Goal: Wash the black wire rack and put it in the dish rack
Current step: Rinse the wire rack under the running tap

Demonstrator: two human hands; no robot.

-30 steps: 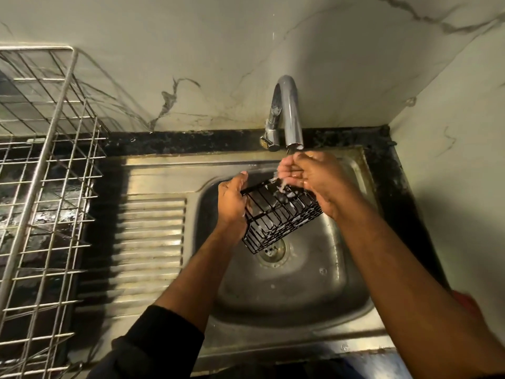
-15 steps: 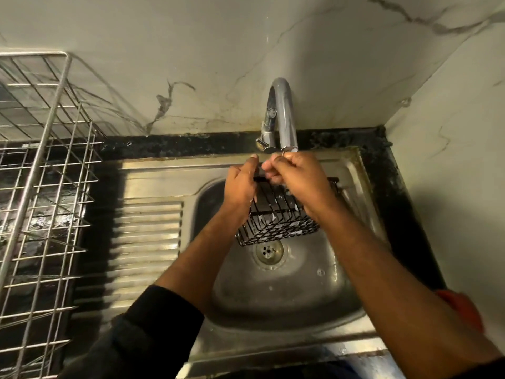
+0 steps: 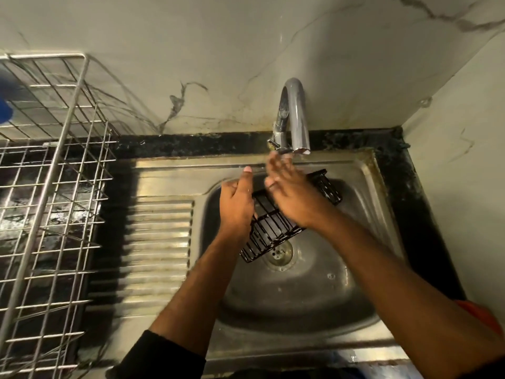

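Over sink (image 3: 366, 170): wire rack (image 3: 269, 232), tilted.
Left hand (image 3: 236, 206): clamped on rack's left end.
Right hand (image 3: 291, 192): fingers spread, apparently resting on rack; blurred.

One head-worn camera looks steeply down and forward, close over the sink (image 3: 355, 170), with the grip centred beneath the tap (image 3: 296, 116).

Black wire rack held over the sink

The black wire rack (image 3: 273, 228) is a small basket made of thin black bars. It is tilted, one end low near the drain and the other end up high. The silver dish rack (image 3: 54, 187) stands on the bench, well apart at the left.
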